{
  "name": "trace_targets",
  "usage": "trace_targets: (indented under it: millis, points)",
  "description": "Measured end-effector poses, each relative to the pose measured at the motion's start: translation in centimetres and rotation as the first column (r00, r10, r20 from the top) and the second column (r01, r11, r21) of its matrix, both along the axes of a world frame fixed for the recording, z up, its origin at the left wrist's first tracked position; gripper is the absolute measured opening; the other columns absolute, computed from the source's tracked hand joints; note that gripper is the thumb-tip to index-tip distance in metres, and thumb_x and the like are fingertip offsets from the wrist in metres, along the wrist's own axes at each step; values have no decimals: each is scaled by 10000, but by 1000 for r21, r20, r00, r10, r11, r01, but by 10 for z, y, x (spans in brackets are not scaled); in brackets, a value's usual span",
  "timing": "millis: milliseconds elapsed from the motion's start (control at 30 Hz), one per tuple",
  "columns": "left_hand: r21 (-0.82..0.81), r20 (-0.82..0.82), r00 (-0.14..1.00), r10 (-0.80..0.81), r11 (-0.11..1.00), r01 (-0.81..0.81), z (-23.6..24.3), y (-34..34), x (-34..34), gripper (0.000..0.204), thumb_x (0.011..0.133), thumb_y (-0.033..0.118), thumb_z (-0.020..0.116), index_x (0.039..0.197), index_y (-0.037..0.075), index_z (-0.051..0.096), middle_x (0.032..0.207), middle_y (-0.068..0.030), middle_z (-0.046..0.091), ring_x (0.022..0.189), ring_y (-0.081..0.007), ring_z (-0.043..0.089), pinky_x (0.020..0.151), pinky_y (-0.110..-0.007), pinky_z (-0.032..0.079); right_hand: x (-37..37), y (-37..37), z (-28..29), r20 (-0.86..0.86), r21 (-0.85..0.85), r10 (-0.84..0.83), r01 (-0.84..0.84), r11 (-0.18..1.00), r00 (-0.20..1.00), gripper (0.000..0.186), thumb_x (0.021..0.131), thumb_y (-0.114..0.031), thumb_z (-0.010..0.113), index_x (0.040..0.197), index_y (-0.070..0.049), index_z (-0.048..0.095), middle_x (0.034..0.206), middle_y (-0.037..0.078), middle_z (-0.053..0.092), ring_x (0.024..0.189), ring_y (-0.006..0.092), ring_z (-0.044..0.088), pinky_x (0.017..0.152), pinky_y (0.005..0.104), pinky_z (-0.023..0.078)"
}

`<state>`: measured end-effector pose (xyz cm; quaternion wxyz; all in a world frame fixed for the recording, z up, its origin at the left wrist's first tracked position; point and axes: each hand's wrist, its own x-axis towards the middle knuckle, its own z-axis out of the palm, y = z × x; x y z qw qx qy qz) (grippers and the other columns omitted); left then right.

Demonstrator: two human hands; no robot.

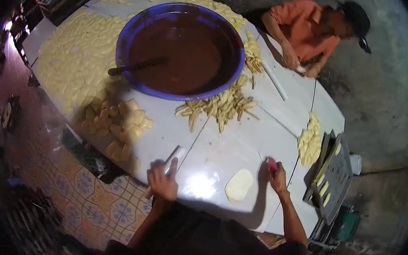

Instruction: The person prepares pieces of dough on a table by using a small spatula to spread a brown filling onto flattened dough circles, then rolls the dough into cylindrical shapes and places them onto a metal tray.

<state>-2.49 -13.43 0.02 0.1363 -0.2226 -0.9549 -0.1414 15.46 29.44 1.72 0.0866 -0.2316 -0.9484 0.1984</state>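
Observation:
My left hand (pixel 163 186) is closed round a short white rolling pin (pixel 176 155) at the table's near edge. Between my two hands a flattened oval of pale dough (pixel 238 185) lies on the white tabletop. To the right of that dough, my right hand (pixel 279 181) grips a small pink-red tool (pixel 272 165), its exact kind unclear. A loose pile of dough pieces (pixel 134 120), browner on its left side, sits beyond my left hand. Straight ahead, brownish-yellow strips (pixel 223 105) are heaped against a large purple basin (pixel 121 58).
Brown filling (pixel 186 48) and a dark-handled utensil (pixel 139 66) are in the basin. Many dough pieces (pixel 77 53) cover the left. On the right are a dough cluster (pixel 310 140) and a metal tray (pixel 338 175). Across stands a co-worker (pixel 302 29) by a white rod (pixel 274 80).

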Motion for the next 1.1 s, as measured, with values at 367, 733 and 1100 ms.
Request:
trace_targets:
  millis: [367,733,1100]
  points:
    - [-108,-14,996,-86,991,84,-22,1,-3,405,937,171,654,1326,284,648,1134,-152,651,926,-319,661,785,-465,492,-392,-156,190,220,261,659,-694,671,720,248,930,-233,610,1068,-54,714,1045,229,697,966,417,699,804,509,573]
    - [27,-20,999,-33,999,34,-83,-21,21,415,946,196,614,1352,280,631,1241,-146,628,1082,-343,618,920,-492,486,-468,-207,174,506,-156,814,-898,412,286,213,778,-83,631,954,-3,720,914,231,721,941,410,692,802,493,543]
    - [44,-215,977,-9,999,19,-16,4,-7,472,906,83,595,1339,261,650,1176,-133,606,1073,-340,596,843,-495,495,-230,-83,215,139,-455,855,-735,503,500,209,865,-96,682,1051,-37,758,800,117,681,717,204,635,667,364,486]
